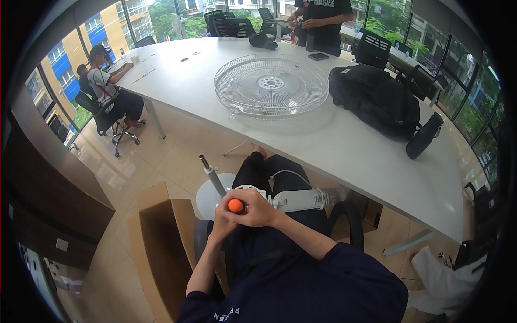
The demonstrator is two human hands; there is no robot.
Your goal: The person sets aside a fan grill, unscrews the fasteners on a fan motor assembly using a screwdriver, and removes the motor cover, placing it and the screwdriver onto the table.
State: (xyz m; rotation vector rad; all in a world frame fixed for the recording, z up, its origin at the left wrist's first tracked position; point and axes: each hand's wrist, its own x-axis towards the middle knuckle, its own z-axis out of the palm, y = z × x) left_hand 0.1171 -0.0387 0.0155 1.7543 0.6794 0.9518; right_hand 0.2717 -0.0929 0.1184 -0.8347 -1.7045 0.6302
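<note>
I sit at a white table with a white fan stand part (pixel 295 200) across my lap. Its grey pole (pixel 213 176) sticks up to the left over a round white base (pixel 206 198) on the floor. My right hand (pixel 259 209) closes around an orange-handled screwdriver (pixel 235 205) held upright over the part. My left hand (pixel 222 225) wraps just below and beside that handle, touching the right hand. The screwdriver's tip is hidden. A white cord (pixel 288 173) loops over my dark trousers.
A round white fan grille (pixel 271 85) lies on the white table (pixel 344 156), beside a black backpack (pixel 374 98) and a dark pouch (pixel 424 135). An open cardboard box (pixel 161 237) stands at my left. One person sits at far left (pixel 105 86); another stands at the far end (pixel 321 21).
</note>
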